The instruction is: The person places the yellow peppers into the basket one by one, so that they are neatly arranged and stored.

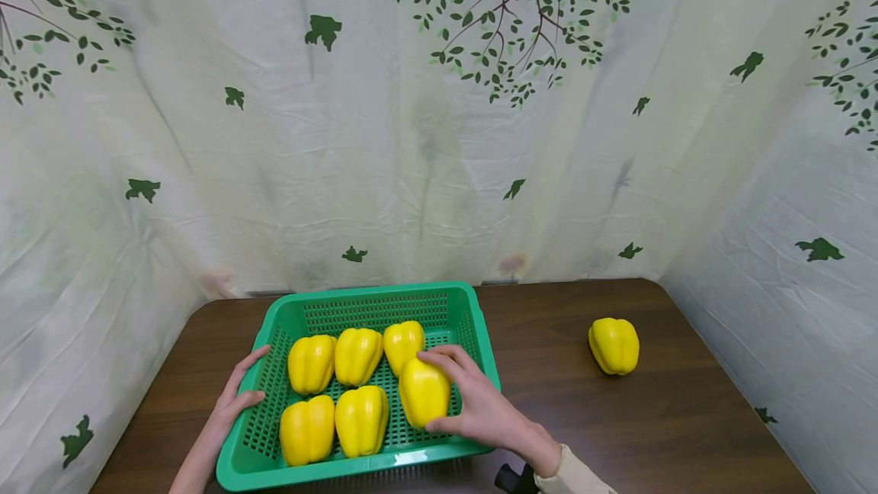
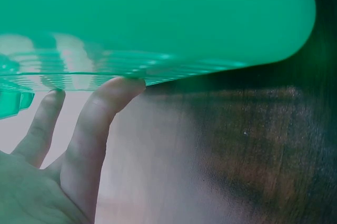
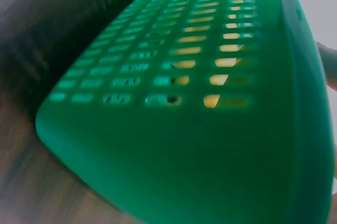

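Note:
My right hand [image 1: 476, 402] holds a yellow bell pepper [image 1: 424, 393] between thumb and fingers, over the right part of a green plastic basket [image 1: 357, 466]. Several more yellow bell peppers [image 1: 306, 431] sit in the basket in two rows. At the basket's left side is my left hand [image 1: 232, 396], its fingers fairly straight and the fingertips [image 2: 129, 84] against the outer wall in the left wrist view. In the right wrist view the perforated basket wall [image 3: 174, 145] hides most of the contents, and only the edge of the right hand [image 3: 330, 66] shows.
Another yellow bell pepper [image 1: 613, 346] stands alone on the brown wooden table [image 1: 549, 326], right of the basket. A pale curtain [image 1: 439, 174] with leaf prints hangs behind and beside the table. A black object [image 1: 514, 479] sits by my right wrist.

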Tool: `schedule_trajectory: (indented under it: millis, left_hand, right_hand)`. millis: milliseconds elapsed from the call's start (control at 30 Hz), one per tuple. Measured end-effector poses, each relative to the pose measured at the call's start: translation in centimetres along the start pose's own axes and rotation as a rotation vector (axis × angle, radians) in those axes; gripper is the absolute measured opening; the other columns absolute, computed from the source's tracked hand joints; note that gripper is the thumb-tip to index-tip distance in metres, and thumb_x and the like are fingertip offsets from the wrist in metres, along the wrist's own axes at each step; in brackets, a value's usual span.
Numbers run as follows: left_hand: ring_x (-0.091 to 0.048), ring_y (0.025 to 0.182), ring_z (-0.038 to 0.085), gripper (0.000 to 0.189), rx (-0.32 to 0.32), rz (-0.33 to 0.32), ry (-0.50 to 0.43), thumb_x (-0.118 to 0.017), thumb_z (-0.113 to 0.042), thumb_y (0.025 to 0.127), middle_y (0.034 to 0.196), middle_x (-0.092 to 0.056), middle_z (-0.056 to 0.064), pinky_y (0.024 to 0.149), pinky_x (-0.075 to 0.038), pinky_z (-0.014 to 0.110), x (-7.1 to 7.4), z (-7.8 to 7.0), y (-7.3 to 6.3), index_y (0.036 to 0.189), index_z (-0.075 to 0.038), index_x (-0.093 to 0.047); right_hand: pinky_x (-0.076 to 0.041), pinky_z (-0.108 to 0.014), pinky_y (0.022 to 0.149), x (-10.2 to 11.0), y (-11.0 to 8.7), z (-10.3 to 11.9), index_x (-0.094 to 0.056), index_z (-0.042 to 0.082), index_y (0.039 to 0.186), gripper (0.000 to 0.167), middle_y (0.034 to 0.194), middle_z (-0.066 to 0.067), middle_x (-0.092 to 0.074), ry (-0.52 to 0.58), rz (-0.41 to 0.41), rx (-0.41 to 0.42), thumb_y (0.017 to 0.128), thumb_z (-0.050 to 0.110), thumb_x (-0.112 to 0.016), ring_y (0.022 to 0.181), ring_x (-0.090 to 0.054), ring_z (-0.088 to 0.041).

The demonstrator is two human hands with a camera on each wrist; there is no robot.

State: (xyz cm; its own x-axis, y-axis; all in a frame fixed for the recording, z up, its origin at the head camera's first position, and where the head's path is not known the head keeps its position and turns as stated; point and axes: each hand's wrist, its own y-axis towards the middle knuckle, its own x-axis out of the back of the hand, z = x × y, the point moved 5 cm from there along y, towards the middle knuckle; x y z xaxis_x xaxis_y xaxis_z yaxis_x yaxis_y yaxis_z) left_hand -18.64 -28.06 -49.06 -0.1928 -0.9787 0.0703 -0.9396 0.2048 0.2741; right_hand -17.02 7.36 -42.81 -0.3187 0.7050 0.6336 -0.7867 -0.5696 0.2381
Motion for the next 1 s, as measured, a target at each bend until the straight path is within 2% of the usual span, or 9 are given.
schedule_trajectory:
  millis: [233, 500, 633, 1000]
  left_hand:
    - [-0.048, 0.111, -0.002, 0.063, -0.013, 0.01, -0.009, -0.034, 0.01, 0.09, 0.137, -0.03, -0.015, 0.08, -0.047, 0.02, 0.0, -0.1, 0.0, 0.148, -0.013, -0.03]
    - [-0.047, 0.112, -0.003, 0.063, -0.007, 0.005, -0.003, -0.035, 0.01, 0.09, 0.137, -0.029, -0.015, 0.081, -0.047, 0.019, 0.0, 0.0, 0.1, 0.149, -0.012, -0.029]
    - [-0.048, 0.111, -0.003, 0.063, 0.008, 0.004, -0.001, -0.035, 0.009, 0.091, 0.136, -0.029, -0.016, 0.08, -0.047, 0.02, 0.0, 0.0, 0.0, 0.149, -0.014, -0.029]
    - [-0.049, 0.11, -0.002, 0.064, -0.006, 0.004, -0.011, -0.035, 0.011, 0.09, 0.136, -0.029, -0.015, 0.08, -0.048, 0.02, 0.0, 0.0, 0.0, 0.149, -0.014, -0.03]
  right_hand:
    - [-0.042, -0.039, 0.094, -1.3, 0.4, 0.1, -0.042, 0.02, 0.142, 0.076, 0.139, -0.001, -0.036, -0.062, 0.044, 0.016, 0.077, 0.024, -0.08, 0.123, -0.037, -0.023]
    - [-0.042, -0.04, 0.094, -2.7, 0.6, -0.1, -0.041, 0.023, 0.142, 0.074, 0.139, -0.001, -0.036, -0.096, 0.103, -0.038, 0.078, 0.025, -0.079, 0.121, -0.038, -0.023]
    - [-0.042, -0.039, 0.093, -3.1, 0.8, -0.2, -0.041, 0.023, 0.142, 0.074, 0.137, -0.001, -0.037, -0.119, 0.116, -0.04, 0.078, 0.026, -0.079, 0.119, -0.04, -0.023]
    - [-0.044, -0.034, 0.09, -3.6, 1.3, -0.6, -0.045, 0.022, 0.139, 0.068, 0.135, 0.001, -0.038, -0.095, 0.182, -0.104, 0.079, 0.021, -0.079, 0.117, -0.041, -0.02]
